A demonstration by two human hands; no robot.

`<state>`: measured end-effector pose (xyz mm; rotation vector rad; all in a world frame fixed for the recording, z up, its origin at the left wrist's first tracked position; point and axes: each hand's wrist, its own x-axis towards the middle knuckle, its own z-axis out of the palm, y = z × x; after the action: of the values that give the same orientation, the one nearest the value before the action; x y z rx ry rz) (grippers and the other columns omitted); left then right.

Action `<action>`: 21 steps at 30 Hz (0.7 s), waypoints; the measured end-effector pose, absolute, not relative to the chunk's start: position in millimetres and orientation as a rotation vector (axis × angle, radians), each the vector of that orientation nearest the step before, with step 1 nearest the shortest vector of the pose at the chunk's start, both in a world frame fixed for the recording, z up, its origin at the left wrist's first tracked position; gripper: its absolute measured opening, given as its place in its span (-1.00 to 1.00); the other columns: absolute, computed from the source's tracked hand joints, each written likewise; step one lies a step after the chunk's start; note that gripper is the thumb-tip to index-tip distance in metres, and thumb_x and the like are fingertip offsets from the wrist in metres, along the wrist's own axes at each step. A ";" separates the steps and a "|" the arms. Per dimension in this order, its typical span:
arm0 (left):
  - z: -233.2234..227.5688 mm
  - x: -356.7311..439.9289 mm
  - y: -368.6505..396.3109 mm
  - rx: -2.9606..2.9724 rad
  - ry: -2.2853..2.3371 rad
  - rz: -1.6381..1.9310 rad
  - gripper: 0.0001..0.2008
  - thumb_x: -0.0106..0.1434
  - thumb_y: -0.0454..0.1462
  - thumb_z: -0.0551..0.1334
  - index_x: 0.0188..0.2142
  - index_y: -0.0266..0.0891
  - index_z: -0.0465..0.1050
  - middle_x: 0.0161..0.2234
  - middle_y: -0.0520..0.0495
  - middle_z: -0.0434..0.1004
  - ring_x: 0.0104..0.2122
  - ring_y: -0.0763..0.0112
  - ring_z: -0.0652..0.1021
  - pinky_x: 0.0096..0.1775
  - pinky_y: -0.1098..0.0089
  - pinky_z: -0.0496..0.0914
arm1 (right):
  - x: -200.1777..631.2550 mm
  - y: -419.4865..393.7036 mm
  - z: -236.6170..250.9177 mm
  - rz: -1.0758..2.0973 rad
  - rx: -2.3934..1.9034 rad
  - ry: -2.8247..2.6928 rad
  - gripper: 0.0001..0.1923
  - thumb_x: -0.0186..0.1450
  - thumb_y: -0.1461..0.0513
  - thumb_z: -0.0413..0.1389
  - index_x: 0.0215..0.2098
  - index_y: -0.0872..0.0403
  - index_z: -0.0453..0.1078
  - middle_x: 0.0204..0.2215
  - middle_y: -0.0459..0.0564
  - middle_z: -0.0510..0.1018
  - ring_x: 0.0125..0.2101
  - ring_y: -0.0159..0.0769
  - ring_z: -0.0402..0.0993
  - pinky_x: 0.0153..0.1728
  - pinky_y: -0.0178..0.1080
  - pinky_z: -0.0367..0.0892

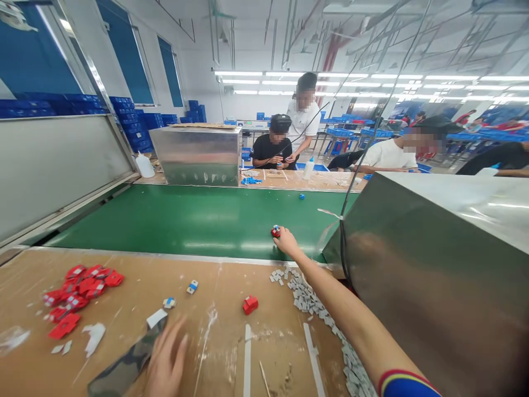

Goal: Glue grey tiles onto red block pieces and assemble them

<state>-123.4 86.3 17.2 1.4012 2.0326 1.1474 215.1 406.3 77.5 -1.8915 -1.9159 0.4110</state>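
Note:
My right hand (286, 241) reaches out over the green conveyor belt (185, 215), its fingers closed around a small red plastic piece (275, 231) with white and blue parts. Down on the brown worktable (215, 353), my left hand (167, 353) rests with fingers stretched out, slightly blurred. It lies beside a camouflage-patterned strip (128, 364) with a white end. Two small white-and-blue pieces (192, 286) lie just beyond that hand. A single red piece (250, 305) sits near the table's middle.
At left lies a pile of red pieces (82, 286); many grey chips (309, 298) spread under my right forearm. A metal housing (413, 264) blocks the right side, another metal box (198, 157) stands across the belt. A blue piece (301, 196) is on the belt. Several people work beyond.

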 end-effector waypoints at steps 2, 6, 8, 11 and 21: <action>35.1 -120.3 132.9 1.752 2.091 1.023 -0.57 0.34 -0.17 0.11 0.12 -0.17 0.56 0.29 -0.27 0.47 0.40 -0.14 0.29 0.40 -0.19 0.10 | 228.2 363.8 89.2 0.415 -1.797 -1.889 -0.50 0.42 0.23 0.14 0.28 0.22 0.28 0.16 0.28 0.46 0.13 -0.04 0.45 0.18 0.02 0.35; 54.0 -112.9 194.8 1.850 2.211 0.698 -0.58 0.25 -0.45 0.08 0.02 -0.29 0.57 0.13 -0.42 0.56 0.29 -0.21 0.41 0.26 -0.21 0.28 | 261.2 233.6 97.5 0.471 -1.596 -1.852 -0.50 0.45 0.16 0.01 0.29 0.19 0.27 0.15 0.26 0.51 0.12 -0.09 0.49 0.15 -0.05 0.41; 53.0 -109.4 203.0 1.840 2.208 0.677 -0.64 0.26 -0.47 0.07 -0.08 -0.32 0.59 0.01 -0.48 0.60 0.21 -0.25 0.48 0.20 -0.21 0.33 | 278.6 160.2 86.7 0.572 -1.501 -1.864 -0.58 0.45 0.06 0.02 0.15 0.11 0.42 0.04 0.16 0.61 0.01 -0.14 0.59 0.06 -0.10 0.49; 45.4 -107.7 196.4 1.820 2.159 0.700 -0.69 0.29 -0.44 0.07 -0.15 -0.30 0.58 -0.08 -0.41 0.63 0.11 -0.14 0.55 0.18 -0.10 0.36 | 304.9 67.0 55.2 0.841 -1.422 -1.602 -0.54 0.38 -0.08 0.12 0.01 0.08 0.54 -0.13 0.16 0.70 -0.15 -0.09 0.67 -0.07 -0.07 0.58; 23.2 -93.4 143.7 1.733 1.967 0.866 -0.75 0.32 -0.27 0.20 -0.07 -0.29 0.56 -0.14 -0.18 0.71 -0.20 0.23 0.65 -0.10 0.29 0.51 | 340.0 -36.0 -16.8 0.982 -1.640 -1.144 -0.32 0.17 -0.29 0.22 -0.11 0.09 0.60 -0.17 0.25 0.73 -0.11 0.10 0.70 -0.03 0.04 0.60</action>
<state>-93.4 143.7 23.2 1.7332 1.9669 0.8658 340.0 -36.0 -16.8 -1.6404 -1.1437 0.9824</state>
